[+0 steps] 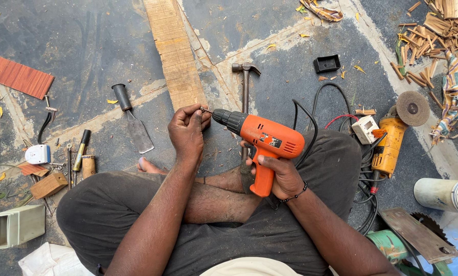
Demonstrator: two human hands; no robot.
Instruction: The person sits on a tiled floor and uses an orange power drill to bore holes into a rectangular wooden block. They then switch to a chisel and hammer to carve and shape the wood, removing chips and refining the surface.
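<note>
I see my right hand gripping the orange drill mid-frame while my left hand pinches a bit at its chuck, not seated yet.

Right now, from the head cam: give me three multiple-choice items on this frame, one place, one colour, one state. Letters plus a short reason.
1. Where does the steel claw hammer lie?
A. on the floor beyond the drill
B. on the person's lap
C. inside the white pipe

2. What colour is the corded electric drill's body?
A. blue
B. orange
C. grey

3. What is the left hand doing?
A. resting flat on the floor
B. gripping the chisel
C. pinching at the drill's chuck tip

Answers: 1 A, it lies on the concrete past the chuck. 2 B, the housing is orange. 3 C, its fingers close at the tip while the right hand grips the handle.
</note>
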